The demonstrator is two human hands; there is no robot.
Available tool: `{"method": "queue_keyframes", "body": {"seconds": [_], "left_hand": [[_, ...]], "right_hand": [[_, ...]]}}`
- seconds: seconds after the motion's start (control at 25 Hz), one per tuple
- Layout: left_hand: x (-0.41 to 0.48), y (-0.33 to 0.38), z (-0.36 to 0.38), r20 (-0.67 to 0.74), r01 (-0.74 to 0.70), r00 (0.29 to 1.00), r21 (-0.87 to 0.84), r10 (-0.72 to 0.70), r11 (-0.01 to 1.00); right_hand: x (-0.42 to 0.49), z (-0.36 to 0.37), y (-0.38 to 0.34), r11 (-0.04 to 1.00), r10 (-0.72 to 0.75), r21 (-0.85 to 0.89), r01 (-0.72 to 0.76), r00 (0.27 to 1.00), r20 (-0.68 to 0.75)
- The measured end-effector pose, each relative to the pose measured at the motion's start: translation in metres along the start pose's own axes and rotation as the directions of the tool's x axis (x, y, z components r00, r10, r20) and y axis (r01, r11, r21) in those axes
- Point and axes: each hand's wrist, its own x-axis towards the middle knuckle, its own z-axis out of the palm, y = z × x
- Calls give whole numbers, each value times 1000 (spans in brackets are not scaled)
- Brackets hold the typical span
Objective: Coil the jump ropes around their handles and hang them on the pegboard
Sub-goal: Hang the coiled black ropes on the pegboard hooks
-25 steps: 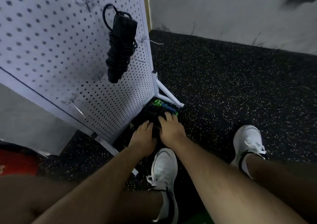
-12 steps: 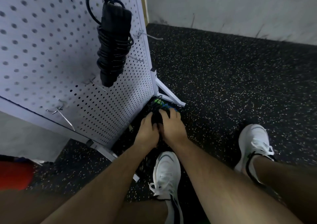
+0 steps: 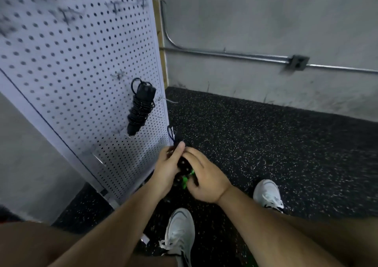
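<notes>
A white pegboard [image 3: 77, 66] stands tilted at the left. A black jump rope [image 3: 141, 107], coiled round its handles, hangs on the pegboard's lower right part. Both hands hold a second coiled jump rope bundle [image 3: 185, 170], black with green parts, lifted off the floor in front of the board's right edge. My left hand [image 3: 166, 169] grips the bundle's left side, thumb up along it. My right hand [image 3: 206, 177] wraps its right side. A dark loop [image 3: 170, 134] sticks up from the bundle's top.
Bare metal hooks [image 3: 163, 98] jut from the pegboard beside the hung rope and higher up. Black speckled rubber floor [image 3: 266, 144] spreads to the right. A grey wall with a metal conduit [image 3: 235, 55] is behind. My white shoes [image 3: 180, 232] stand below the hands.
Both hands have lifted the black-and-green bundle off the floor at the pegboard's foot. The view has tilted up, so the hung rope sits lower in frame.
</notes>
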Motion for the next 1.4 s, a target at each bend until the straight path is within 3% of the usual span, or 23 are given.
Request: {"method": "queue_keyframes", "body": {"seconds": [0.12, 0.24, 0.28, 0.36, 0.4, 0.48, 0.6, 0.68, 0.76, 0.92, 1.12, 1.4], "left_hand": [[-24, 39, 5, 8, -53, 999, -23, 53, 998], [-47, 83, 14, -32, -155, 987, 40, 157, 987], [-60, 101, 19, -20, -210, 977, 59, 212, 976], [-78, 135, 27, 21, -304, 953, 89, 304, 948], [-86, 152, 30, 33, -346, 938, 121, 344, 930], [-98, 186, 35, 31, -446, 892, 226, 452, 866], [-108, 235, 35, 34, -604, 746, 458, 665, 653], [-109, 266, 33, 121, -687, 580, 603, 806, 404], [-107, 294, 32, 232, -673, 464, 719, 855, 170], [-104, 351, 37, 334, -532, 413, 844, 847, -74], [-91, 408, 42, 344, -496, 383, 860, 857, -124], [-60, 453, 40, 301, -449, 416, 889, 858, -94]], "right_hand": [[-3, -45, -32, 1000, -21, 11, 22, 994, -104], [15, -87, -67, 979, 195, 137, -154, 906, -377], [24, -103, -81, 940, 311, 261, -219, 865, -394], [43, -129, -105, 796, 468, 549, -256, 835, -290], [52, -140, -116, 737, 484, 635, -232, 837, -257], [70, -161, -137, 724, 454, 675, -143, 835, -310], [101, -188, -161, 753, 389, 658, -10, 813, -433], [123, -205, -171, 786, 343, 617, 38, 804, -486], [149, -220, -178, 838, 275, 540, 79, 794, -542], [196, -256, -195, 864, 183, 476, 164, 778, -601], [258, -286, -205, 859, 176, 467, 211, 735, -655], [322, -306, -205, 838, 164, 497, 223, 767, -621]]}}
